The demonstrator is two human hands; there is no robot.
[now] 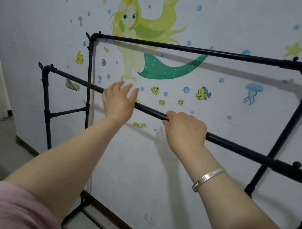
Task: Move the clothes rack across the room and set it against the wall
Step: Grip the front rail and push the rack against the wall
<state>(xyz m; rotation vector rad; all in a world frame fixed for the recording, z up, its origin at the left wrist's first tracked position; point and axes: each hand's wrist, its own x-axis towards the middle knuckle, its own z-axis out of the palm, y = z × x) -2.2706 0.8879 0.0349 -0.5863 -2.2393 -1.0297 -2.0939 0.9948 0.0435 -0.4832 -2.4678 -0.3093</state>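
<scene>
Against the wall [215, 166] stood the black rack [171, 48], its taller bar nearest the mermaid sticker [134, 44] and its lower bar on the person's side. On that lower bar the right hand [184, 130] was clamped, fingers curled over the tube. Further left along the rack, the left hand [119, 102] hovered over the bar with fingers spread apart, gripping nothing (a little blurred). A silver bracelet [208, 179] circled the right wrist.

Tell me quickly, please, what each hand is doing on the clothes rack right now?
Left hand: open, fingers spread over the lower rail of the clothes rack, not gripping it.
Right hand: closed around the same rail.
</scene>
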